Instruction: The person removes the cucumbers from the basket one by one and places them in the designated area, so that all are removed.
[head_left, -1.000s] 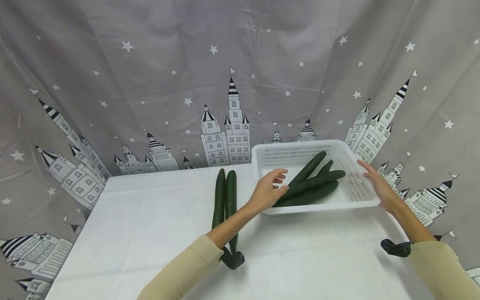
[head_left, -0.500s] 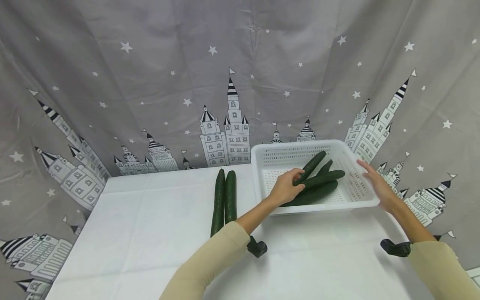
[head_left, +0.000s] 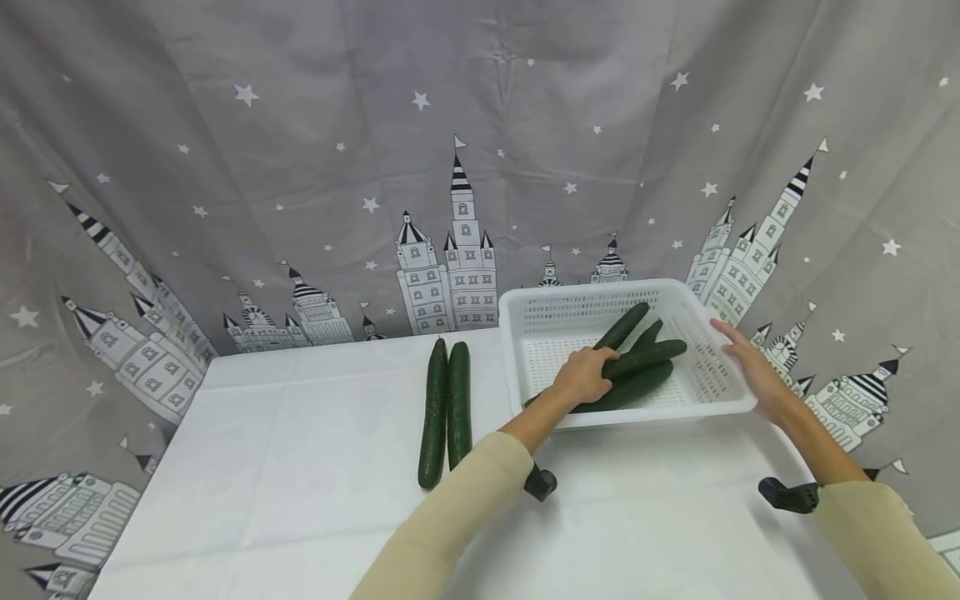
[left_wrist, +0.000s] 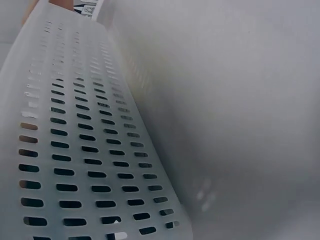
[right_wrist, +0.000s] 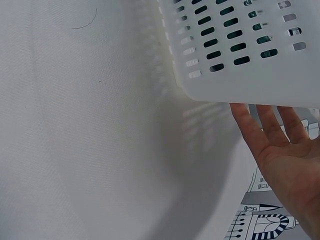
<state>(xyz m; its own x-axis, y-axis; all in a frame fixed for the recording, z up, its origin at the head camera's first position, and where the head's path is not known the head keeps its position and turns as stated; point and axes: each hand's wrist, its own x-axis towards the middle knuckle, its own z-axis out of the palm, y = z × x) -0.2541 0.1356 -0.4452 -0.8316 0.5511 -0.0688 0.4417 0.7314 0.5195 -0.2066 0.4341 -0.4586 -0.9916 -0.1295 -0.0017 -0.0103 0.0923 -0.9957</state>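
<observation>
In the head view a white perforated plastic basket [head_left: 705,404] holds several dark green cucumbers [head_left: 647,358], lying diagonally. My left hand [head_left: 585,375] reaches over the basket's front edge, its fingers curled round the upper cucumber [head_left: 624,325], whose middle is covered by the hand. The left wrist view is filled by the basket's slotted wall [left_wrist: 100,187], and the hand is hidden there. At the right end, my right hand [head_left: 761,375] touches the basket's outer wall; its extended fingers [right_wrist: 250,127] reach up behind the slotted wall in the right wrist view.
Two more cucumbers [head_left: 432,417] lie side by side on the white-covered table [head_left: 300,450], left of the basket; my left sleeve [head_left: 465,508] overlaps the near end of one. Behind the table hangs a grey curtain [head_left: 337,100] printed with castles and stars.
My left hand has moved right and into the basket, from open above the cucumbers to fingers closed round one. The right hand stays at the basket's right end.
</observation>
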